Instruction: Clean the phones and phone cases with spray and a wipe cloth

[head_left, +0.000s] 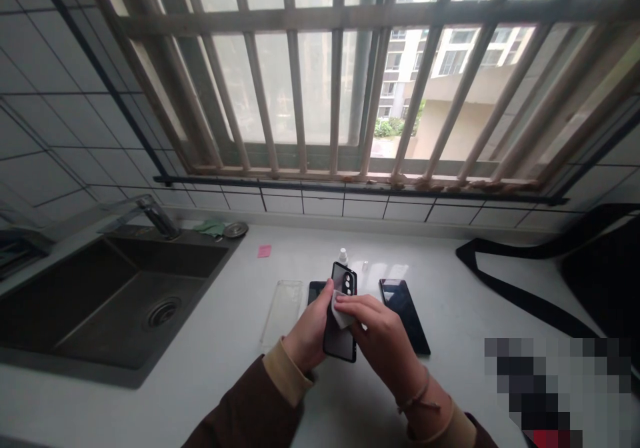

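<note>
Wiping, seemingly: our left hand (309,331) gripping black-rimmed phone case (340,345), right hand (387,335) holding white wipe (343,317) against it, next stroke needing even pressure.

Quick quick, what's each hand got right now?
Left hand: closed, holding a black-edged phone case.
Right hand: closed on a small white cloth, pressing it against the case.

Daylight through a barred window (276,88)

Ahead of me, bars (335,101) stand before a building (400,68) and greenery (393,127) outside. Dark-jointed white tiles cover the walls (45,61) about me. Daylight glints on my white bench (215,341); a dark sink (110,308) and tap (160,218) sit at my left.
</note>
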Tool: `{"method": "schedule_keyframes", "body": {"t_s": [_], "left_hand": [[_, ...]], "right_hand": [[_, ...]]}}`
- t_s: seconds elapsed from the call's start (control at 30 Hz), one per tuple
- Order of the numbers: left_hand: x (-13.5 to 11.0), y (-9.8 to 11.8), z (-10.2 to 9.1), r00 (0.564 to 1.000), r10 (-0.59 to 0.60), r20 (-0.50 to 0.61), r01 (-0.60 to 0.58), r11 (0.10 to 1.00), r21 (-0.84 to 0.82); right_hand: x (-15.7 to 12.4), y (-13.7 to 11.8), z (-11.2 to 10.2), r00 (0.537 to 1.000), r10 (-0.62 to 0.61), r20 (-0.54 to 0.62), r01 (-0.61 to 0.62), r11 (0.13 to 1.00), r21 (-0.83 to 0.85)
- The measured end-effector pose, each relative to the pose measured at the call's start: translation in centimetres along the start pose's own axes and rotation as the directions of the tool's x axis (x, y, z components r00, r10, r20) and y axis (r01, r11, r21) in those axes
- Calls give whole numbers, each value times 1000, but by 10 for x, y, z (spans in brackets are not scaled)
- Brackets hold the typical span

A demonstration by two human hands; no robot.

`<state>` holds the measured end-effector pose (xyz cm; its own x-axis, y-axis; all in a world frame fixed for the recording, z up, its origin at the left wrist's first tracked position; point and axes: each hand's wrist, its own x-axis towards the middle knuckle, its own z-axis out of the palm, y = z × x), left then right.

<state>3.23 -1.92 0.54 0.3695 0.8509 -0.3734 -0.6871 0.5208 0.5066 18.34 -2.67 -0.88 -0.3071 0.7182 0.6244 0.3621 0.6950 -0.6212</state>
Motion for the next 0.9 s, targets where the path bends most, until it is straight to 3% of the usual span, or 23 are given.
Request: {"method": "schedule_keyframes", "body": {"t_s": [0.2,0.47,0.63,0.9], "left_hand": [[1,6,-6,998,30,-51,-26,996,84],[4,12,-5,951,268,-156,-262,963,56],[3,16,-4,951,244,-192,-243,970,28],[6,0,-5,995,81,-55,-78,996,47]], "right_hand": [[3,-11,-2,976,-90,197,69,992,108],[9,-18,-12,940,-111,323,97,993,60],[6,-5,-7,954,-130,270,162,982,-99],[3,7,-1,989,-89,121,119,956,-269]]}}
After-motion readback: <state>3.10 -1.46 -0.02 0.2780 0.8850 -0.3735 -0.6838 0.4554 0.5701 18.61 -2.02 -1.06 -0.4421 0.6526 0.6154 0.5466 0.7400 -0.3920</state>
